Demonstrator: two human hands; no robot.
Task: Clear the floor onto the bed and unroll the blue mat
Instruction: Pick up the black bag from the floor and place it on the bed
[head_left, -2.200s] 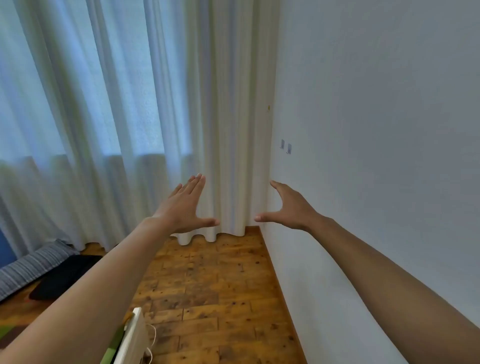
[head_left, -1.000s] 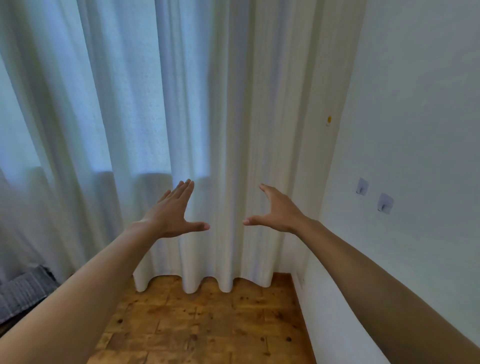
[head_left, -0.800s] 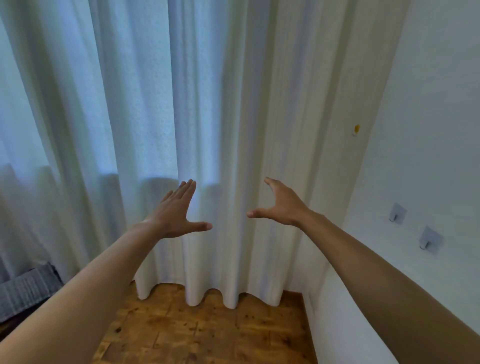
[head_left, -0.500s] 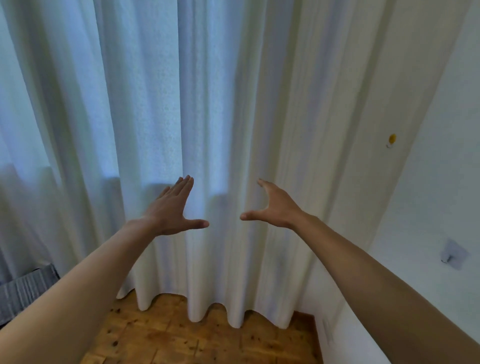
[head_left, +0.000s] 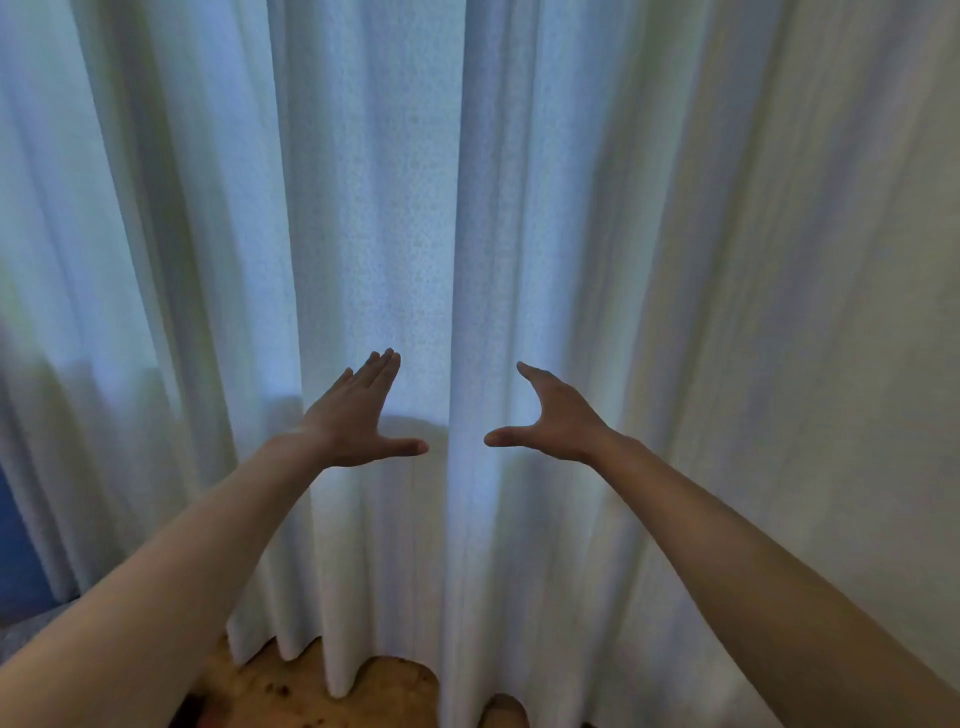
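Head view: the left hand (head_left: 353, 421) and right hand (head_left: 558, 421), at frame centre, are spread wide and empty before the white curtain (head_left: 467, 208). Wooden floor (head_left: 363, 696) shows at the bottom edge. The blue mat is out of sight; it probably handles soft and light, best gripped at its free end.

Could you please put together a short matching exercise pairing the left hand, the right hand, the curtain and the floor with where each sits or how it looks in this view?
Things:
1. left hand
2. right hand
3. curtain
4. wooden floor

Descriptions:
A. pale fabric in long vertical folds
B. brown strip at the bottom edge
C. open, fingers straight and close together, thumb pointing right
D. open, fingers curved, thumb pointing left

Pairs: 1-C, 2-D, 3-A, 4-B
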